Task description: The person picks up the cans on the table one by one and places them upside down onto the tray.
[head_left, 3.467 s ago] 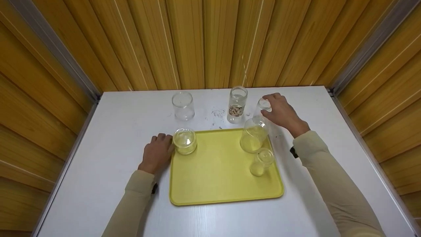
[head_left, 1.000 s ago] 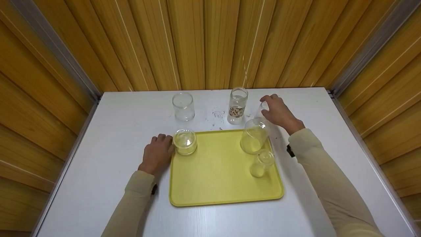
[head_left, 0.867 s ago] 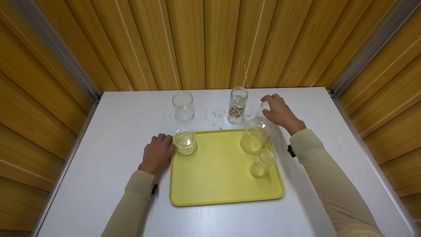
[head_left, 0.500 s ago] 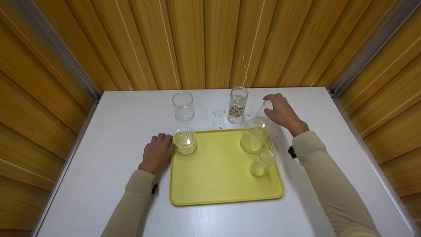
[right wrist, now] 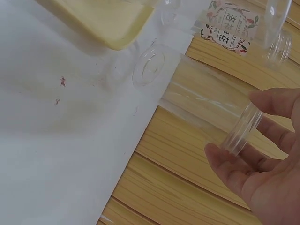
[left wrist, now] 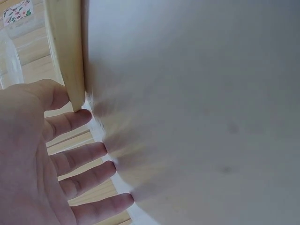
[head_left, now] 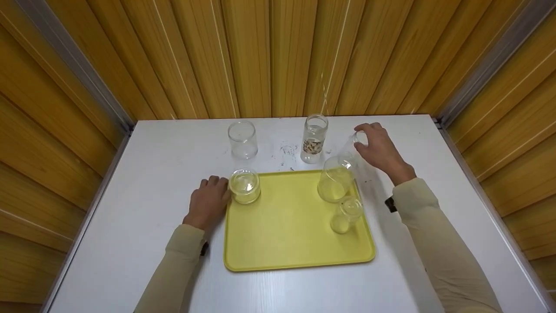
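My right hand (head_left: 380,148) grips a clear jar (right wrist: 201,96) by its threaded neck, thumb on one side and fingers on the other. In the head view this jar is on the white table just past the tray's far right corner, partly hidden by the hand. My left hand (head_left: 207,202) lies at the left edge of the yellow tray (head_left: 282,234). The left wrist view shows its thumb and index finger at the tray's corner (left wrist: 75,89), the other fingers extended with tips on the table. Beside that hand, a short clear jar (head_left: 244,188) sits on the tray.
A large clear jar (head_left: 334,180) and a smaller clear jar (head_left: 346,216) stand along the tray's right side. Behind the tray are a wide clear jar (head_left: 243,140) and a tall jar with a floral label (head_left: 313,139). Wood-look panels (head_left: 282,56) enclose the table's back and sides.
My right hand has shifted a little to the right, and the top of the jar it grips has moved with it. The left hand, the tray and the other jars stay put.
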